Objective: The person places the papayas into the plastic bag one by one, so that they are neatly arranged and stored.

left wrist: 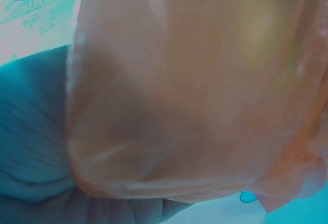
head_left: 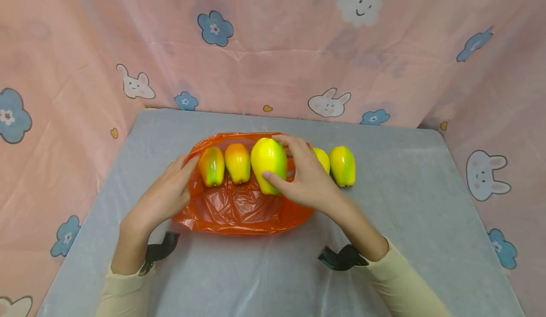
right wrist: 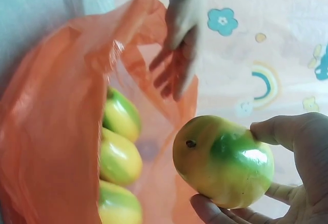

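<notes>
An orange plastic bag lies spread with its mouth open. Straight fingers of my left hand reach over its left rim and touch the film. Above the mouth, my right hand holds a yellow-green papaya between thumb and fingers. Two more papayas, a greener one and an orange-topped one, sit side by side inside the bag. The right wrist view shows three papayas there, partly behind the near wall. In the left wrist view, bag film covers most of the left hand.
Right of the bag, two papayas stand on the grey tabletop: an outer one and one partly behind my right hand. A pink patterned curtain hangs along the back and sides.
</notes>
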### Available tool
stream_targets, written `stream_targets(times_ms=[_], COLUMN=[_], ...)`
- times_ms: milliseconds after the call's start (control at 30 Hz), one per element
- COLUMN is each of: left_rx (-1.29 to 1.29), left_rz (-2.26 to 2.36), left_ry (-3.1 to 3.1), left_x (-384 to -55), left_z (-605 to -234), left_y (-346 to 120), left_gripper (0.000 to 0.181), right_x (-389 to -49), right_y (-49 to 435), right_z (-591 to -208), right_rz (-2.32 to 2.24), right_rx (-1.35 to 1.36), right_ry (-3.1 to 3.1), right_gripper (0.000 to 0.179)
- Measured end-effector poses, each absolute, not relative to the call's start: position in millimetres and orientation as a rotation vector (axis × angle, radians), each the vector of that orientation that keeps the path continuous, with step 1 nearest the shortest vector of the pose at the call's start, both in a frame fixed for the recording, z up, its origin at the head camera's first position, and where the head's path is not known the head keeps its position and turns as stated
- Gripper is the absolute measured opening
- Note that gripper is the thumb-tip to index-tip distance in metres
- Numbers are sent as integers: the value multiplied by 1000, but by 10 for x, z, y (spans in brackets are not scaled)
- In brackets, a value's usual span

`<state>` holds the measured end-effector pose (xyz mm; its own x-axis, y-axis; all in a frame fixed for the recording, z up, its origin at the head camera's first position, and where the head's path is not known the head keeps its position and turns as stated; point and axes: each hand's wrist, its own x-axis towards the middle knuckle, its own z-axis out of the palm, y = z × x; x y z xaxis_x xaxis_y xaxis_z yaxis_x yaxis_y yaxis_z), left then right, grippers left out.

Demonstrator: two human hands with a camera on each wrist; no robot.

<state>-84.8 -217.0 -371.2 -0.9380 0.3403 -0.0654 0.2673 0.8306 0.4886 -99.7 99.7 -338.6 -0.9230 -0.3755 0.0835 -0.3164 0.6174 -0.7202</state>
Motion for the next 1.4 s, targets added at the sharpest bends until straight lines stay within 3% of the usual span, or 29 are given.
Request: stream_targets(times_ms=[1400], left_rx=[480], left_rz=[767], left_ry=[2842], left_x=[-829], left_z=[-3708], left_y=[-2149], left_gripper=[65], right_x=[-730], right_y=[-32], right_z=[-3975], right_rz=[-1082], right_rx=[-615], right_ry=[2596], right_gripper=[75])
